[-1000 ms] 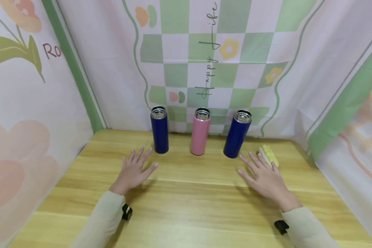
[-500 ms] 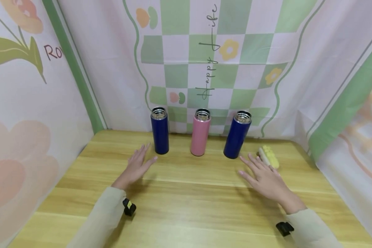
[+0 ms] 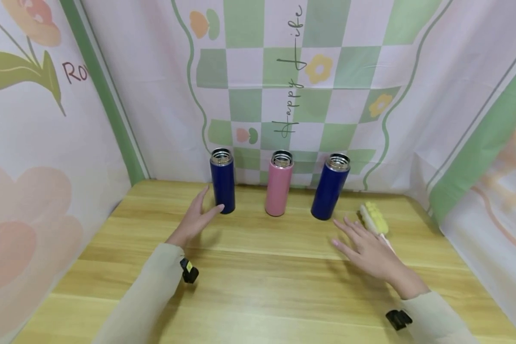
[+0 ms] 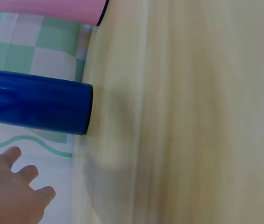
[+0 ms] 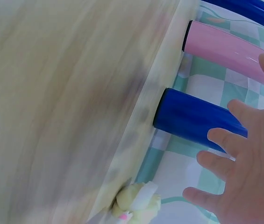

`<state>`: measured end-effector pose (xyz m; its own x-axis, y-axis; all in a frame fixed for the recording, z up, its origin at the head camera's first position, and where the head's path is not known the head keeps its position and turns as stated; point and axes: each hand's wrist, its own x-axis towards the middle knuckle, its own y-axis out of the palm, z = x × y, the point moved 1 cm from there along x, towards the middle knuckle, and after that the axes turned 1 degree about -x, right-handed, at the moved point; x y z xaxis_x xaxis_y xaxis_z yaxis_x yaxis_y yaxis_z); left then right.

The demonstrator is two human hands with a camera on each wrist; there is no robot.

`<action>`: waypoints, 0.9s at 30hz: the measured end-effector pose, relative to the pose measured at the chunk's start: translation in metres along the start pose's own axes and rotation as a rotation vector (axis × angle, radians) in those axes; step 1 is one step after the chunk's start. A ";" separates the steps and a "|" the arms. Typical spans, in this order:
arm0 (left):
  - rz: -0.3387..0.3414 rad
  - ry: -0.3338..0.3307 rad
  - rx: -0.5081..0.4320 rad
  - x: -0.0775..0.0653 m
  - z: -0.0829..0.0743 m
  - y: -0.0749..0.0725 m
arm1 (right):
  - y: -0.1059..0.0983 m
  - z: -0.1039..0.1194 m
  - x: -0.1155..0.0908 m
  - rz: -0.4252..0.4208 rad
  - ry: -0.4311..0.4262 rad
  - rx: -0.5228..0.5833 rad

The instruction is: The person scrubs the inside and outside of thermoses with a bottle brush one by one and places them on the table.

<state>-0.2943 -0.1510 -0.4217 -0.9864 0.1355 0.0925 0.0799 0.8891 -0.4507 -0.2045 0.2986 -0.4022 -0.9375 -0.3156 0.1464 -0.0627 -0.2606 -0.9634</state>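
Three lidless thermos bottles stand upright in a row: a dark blue bottle (image 3: 223,184) on the left, a pink bottle (image 3: 278,191) in the middle and a second blue bottle (image 3: 328,191) on the right. My left hand (image 3: 195,219) is beside the left blue bottle, thumb tip overlapping its base in the head view and fingers spread on its outer side; it holds nothing. In the left wrist view the blue bottle (image 4: 33,100) lies between thumb and fingers. My right hand (image 3: 370,251), fingers extended, hovers in front of the right blue bottle, holding nothing.
A yellow, bumpy brush-like thing (image 3: 377,217) with a white side lies right of the bottles, its thin white handle partly behind my right hand. A wooden table (image 3: 258,286) carries everything. Printed fabric (image 3: 284,71) hangs behind the bottles and at both sides.
My left hand has moved forward and right, turning thumb-up toward the left blue bottle. The right hand has shifted only slightly, showing more of the white handle. The bottles stay in place.
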 end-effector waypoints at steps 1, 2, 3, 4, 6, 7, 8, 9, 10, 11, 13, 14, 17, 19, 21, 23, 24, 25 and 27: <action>-0.009 -0.014 -0.023 0.003 0.000 0.000 | 0.000 0.000 -0.001 0.002 0.001 0.004; -0.020 -0.025 -0.040 0.005 -0.001 0.000 | -0.001 0.000 -0.002 0.005 0.003 0.011; -0.030 -0.040 -0.058 0.008 -0.002 0.001 | -0.001 -0.001 -0.003 0.007 0.004 0.016; -0.037 -0.050 -0.072 0.010 -0.002 0.001 | -0.001 -0.001 -0.003 0.010 0.004 0.021; -0.051 -0.065 -0.101 0.015 -0.003 0.001 | -0.002 -0.003 -0.005 0.015 0.003 0.030; -0.057 -0.072 -0.115 0.016 -0.004 0.002 | -0.002 -0.003 -0.005 0.017 0.001 0.034; -0.059 -0.074 -0.121 0.018 -0.004 0.002 | -0.002 -0.004 -0.006 0.018 -0.002 0.037; -0.063 -0.077 -0.133 0.020 -0.004 0.003 | -0.002 -0.005 -0.006 0.017 -0.006 0.040; -0.067 -0.078 -0.141 0.022 -0.005 0.004 | -0.002 -0.006 -0.006 0.017 -0.010 0.044; -0.071 -0.077 -0.147 0.024 -0.005 0.004 | -0.003 -0.007 -0.007 0.015 -0.015 0.049; -0.077 -0.077 -0.157 0.028 -0.006 0.006 | -0.004 -0.009 -0.008 0.010 -0.027 0.056; -0.085 -0.081 -0.162 0.030 -0.006 0.008 | -0.004 -0.010 -0.009 0.007 -0.033 0.058; -0.102 -0.090 -0.189 0.037 -0.008 0.012 | -0.006 -0.014 -0.014 -0.020 -0.054 0.063; -0.117 -0.096 -0.207 0.041 -0.009 0.015 | -0.007 -0.018 -0.017 -0.048 -0.073 0.061; -0.130 -0.092 -0.222 0.046 -0.010 0.018 | -0.007 -0.022 -0.020 -0.065 -0.089 0.058; -0.148 -0.092 -0.230 0.049 -0.011 0.019 | -0.009 -0.026 -0.023 -0.072 -0.094 0.054; -0.157 -0.092 -0.235 0.050 -0.012 0.020 | -0.009 -0.028 -0.025 -0.072 -0.092 0.047; -0.163 -0.091 -0.240 0.052 -0.012 0.020 | -0.010 -0.030 -0.026 -0.066 -0.087 0.045; -0.171 -0.095 -0.244 0.053 -0.014 0.021 | -0.012 -0.034 -0.029 -0.053 -0.065 0.030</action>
<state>-0.3434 -0.1192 -0.4140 -0.9966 -0.0569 0.0600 -0.0682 0.9756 -0.2085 -0.1881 0.3419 -0.4027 -0.9087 -0.3592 0.2126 -0.1009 -0.3054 -0.9469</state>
